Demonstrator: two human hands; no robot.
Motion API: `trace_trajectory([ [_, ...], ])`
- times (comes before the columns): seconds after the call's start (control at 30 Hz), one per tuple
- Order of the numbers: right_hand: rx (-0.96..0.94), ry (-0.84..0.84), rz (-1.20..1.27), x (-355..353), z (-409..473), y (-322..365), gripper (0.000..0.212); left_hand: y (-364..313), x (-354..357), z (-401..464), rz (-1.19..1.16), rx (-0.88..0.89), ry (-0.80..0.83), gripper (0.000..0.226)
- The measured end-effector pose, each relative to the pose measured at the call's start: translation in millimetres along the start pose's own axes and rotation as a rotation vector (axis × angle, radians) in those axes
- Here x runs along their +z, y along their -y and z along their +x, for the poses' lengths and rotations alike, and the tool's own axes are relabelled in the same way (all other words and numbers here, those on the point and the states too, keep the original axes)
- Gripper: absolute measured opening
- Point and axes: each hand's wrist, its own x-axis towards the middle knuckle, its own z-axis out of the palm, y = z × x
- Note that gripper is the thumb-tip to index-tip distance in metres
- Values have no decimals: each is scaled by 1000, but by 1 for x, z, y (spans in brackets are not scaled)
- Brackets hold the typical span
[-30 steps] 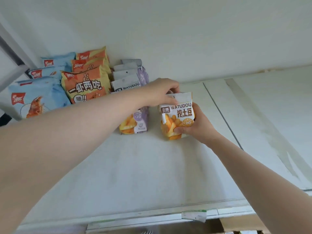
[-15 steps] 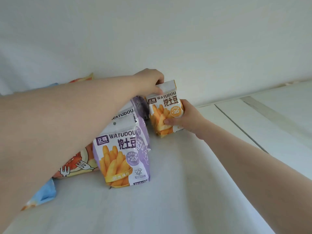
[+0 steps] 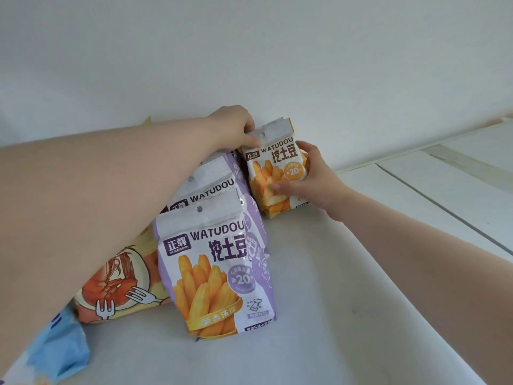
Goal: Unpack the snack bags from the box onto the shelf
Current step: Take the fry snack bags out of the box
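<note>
Two bare hands steady an orange-trimmed snack bag [image 3: 277, 168] standing upright on a white shelf [image 3: 319, 301], close to the pale back wall [image 3: 249, 51]. The left hand [image 3: 236, 126] pinches the bag's flat, matte sealed top beside its punched hang hole; the right hand [image 3: 311, 176] wraps the glossy pouch from the side, thumb pressed across the printed fries on its front, fingers hidden behind it. Just left of those fingers stands a row of purple-trimmed bags [image 3: 216, 262] of the same crinkled, pillow-shaped film, the nearest leaning slightly. Under the left forearm lie a yellow bag with a shrimp drawing [image 3: 122, 287] and a blue bag [image 3: 63, 354]. Compared with half a second ago, the orange-trimmed bag sits further back beside the purple row, both grips are unchanged, and the camera has drawn closer.
</note>
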Motion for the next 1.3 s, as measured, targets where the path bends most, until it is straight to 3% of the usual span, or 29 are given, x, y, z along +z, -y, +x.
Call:
trace_trajectory([
  [0.27,-71,29,-54,4,3,-8,91,5,-1,-5,-157,8,-65,16],
  [0.43,-51,77,-140,-1,2,-11,114,5,3,-8,-158,13,-175,13],
  [0.53,-58,62,-155,0,5,-13,116,3,4,-9,-189,11,-229,17],
  [0.73,-46,81,-169,-3,5,-12,122,1,-3,-9,-234,10,-148,18],
  [1.03,35,19,-230,-4,-8,-3,143,-5,0,-11,-232,-2,-89,40],
  [1.17,67,-43,-305,-8,-22,5,113,-7,1,-15,-216,7,-117,51],
  [1.3,73,-123,-398,-15,-45,13,93,-15,-5,-30,-217,21,-164,48],
])
